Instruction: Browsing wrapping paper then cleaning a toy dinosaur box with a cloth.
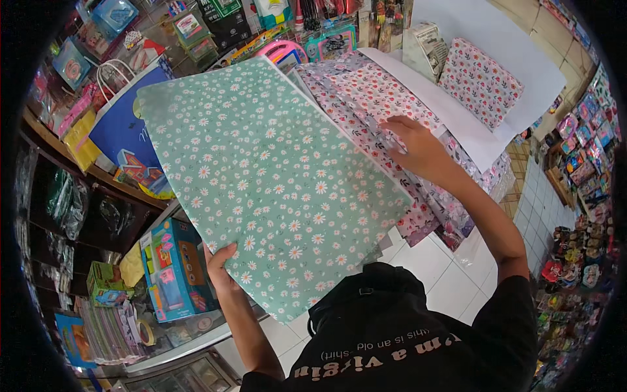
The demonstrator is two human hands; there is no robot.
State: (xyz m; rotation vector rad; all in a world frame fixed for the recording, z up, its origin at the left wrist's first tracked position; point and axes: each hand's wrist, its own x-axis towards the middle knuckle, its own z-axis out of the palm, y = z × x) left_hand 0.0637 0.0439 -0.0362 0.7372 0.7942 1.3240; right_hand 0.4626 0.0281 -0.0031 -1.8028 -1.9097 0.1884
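A large green sheet of daisy-patterned paper (274,181) spreads across the middle of the head view. My left hand (223,262) grips its lower left edge, thumb on top and fingers hidden beneath. To the right, my right hand (416,147) hovers over or rests on several sheets of floral paper (362,112), its fingers spread and holding nothing; whether it touches them I cannot tell. A white sheet (470,132) lies partly over that stack. Farther back, a small block covered in floral paper (480,81) sits on a large white sheet (529,63).
A blue paper bag (122,122) and a blue printed box (174,269) stand at left. Near them are stacked booklets (105,328) and a tape roll (145,332). Packaged goods line the back, beside a tape dispenser or similar object (425,51). Shelves of goods stand right.
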